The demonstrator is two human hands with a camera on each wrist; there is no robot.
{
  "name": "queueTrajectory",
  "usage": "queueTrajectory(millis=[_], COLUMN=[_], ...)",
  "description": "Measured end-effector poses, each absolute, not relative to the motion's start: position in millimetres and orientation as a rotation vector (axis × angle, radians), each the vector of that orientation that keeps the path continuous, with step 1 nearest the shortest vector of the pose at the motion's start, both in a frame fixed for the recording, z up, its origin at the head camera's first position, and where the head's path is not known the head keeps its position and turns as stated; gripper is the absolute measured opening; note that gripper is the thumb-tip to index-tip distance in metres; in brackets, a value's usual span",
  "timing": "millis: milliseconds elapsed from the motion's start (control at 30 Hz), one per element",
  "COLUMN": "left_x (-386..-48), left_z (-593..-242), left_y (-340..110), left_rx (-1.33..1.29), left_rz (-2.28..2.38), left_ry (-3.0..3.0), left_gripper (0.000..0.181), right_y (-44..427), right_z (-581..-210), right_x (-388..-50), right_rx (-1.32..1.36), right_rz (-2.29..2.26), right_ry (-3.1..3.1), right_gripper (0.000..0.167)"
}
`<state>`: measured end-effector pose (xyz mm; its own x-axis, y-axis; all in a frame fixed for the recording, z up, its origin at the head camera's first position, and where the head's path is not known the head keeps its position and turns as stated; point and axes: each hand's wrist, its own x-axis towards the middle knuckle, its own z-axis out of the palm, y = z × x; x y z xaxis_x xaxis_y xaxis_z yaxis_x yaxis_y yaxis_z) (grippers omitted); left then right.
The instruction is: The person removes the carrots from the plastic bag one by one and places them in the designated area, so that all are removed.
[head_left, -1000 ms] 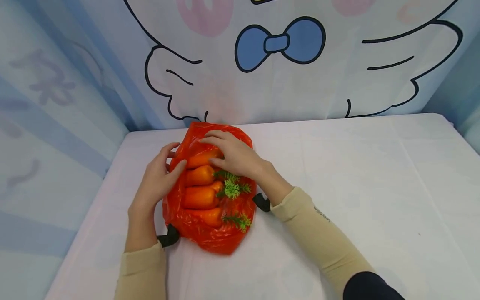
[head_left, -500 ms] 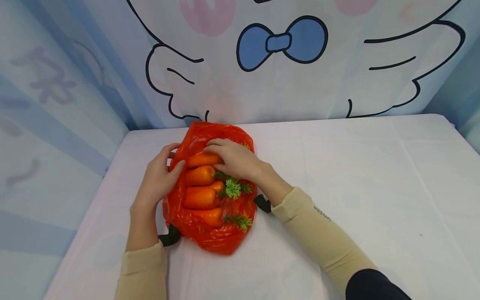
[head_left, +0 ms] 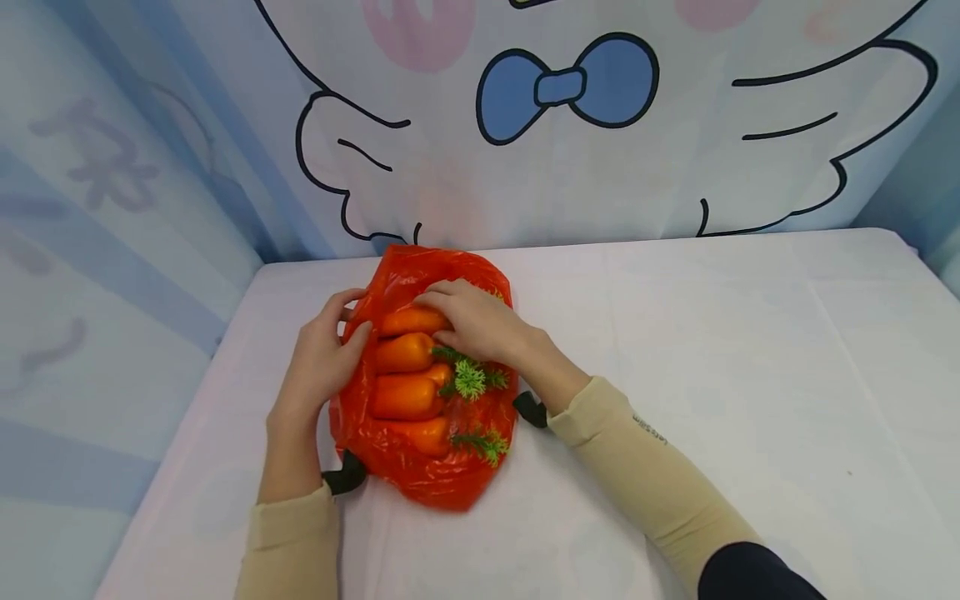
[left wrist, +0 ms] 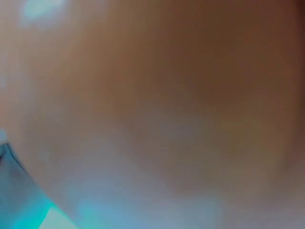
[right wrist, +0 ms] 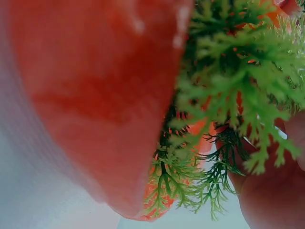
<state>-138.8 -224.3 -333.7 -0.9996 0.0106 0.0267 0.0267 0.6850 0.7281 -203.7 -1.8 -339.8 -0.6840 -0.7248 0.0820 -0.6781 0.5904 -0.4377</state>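
A red plastic bag (head_left: 420, 483) lies on the table with several orange carrots (head_left: 405, 396) on it, side by side, their green leafy tops (head_left: 470, 379) pointing right. My left hand (head_left: 318, 354) grips the bag's left edge, thumb over the film and fingers at its far side. At the uppermost carrot (head_left: 412, 321), my right hand (head_left: 480, 321) has its fingers and thumb curled round the leafy end, hiding that end. The right wrist view has green leaves (right wrist: 248, 86) close up beside red film (right wrist: 95, 86). Blur fills most of the left wrist view.
A white cloth covers the table (head_left: 712, 375), stretching off to the right of the bag. A printed curtain (head_left: 570, 175) hangs at the table's far edge, and another blue and white curtain (head_left: 112, 292) stands along the left side.
My right hand has drawn back slightly toward me and its spread fingers have closed on the uppermost carrot. The left hand and the bag stay nearly in place.
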Motion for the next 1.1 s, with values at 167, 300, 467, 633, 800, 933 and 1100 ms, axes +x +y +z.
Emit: queueTrajectory(millis=[167,300,467,633,800,933,1100], left_x=[-139.3,-139.1,-138.1,-139.1,-140.9,-141.8,-141.8], left_z=[-336.1,-337.9,-339.2,-338.7,-338.6,-338.7,-338.3], left_y=[-223.5,-223.1,-222.4,-221.5,-220.4,-219.4,-218.9], left_rx=[-0.037,-0.05,-0.018,0.002,-0.005,-0.016,-0.019], left_rz=[-1.222,-1.213,-1.225,-1.234,-1.251,-1.238,-1.226], left_ry=[-2.849,-2.836,-2.839,-2.849,-2.855,-2.856,-2.858], left_gripper=[0.047,0.045,0.047,0.048,0.043,0.038,0.035], right_y=[-3.0,-3.8,-4.4,-3.8,-2.8,-1.6,-1.2], right_z=[-341.4,-343.4,-344.7,-343.0,-341.5,-339.3,-339.5], right_x=[-203.2,-202.9,-202.8,-202.6,-202.8,-202.9,-203.4], right_rx=[-1.231,-1.243,-1.247,-1.244,-1.217,-1.194,-1.196], right_rz=[-0.659,-0.657,-0.636,-0.612,-0.615,-0.624,-0.626], right_ry=[2.722,2.724,2.729,2.744,2.737,2.725,2.723], right_gripper=[0.048,0.046,0.046,0.047,0.048,0.051,0.052])
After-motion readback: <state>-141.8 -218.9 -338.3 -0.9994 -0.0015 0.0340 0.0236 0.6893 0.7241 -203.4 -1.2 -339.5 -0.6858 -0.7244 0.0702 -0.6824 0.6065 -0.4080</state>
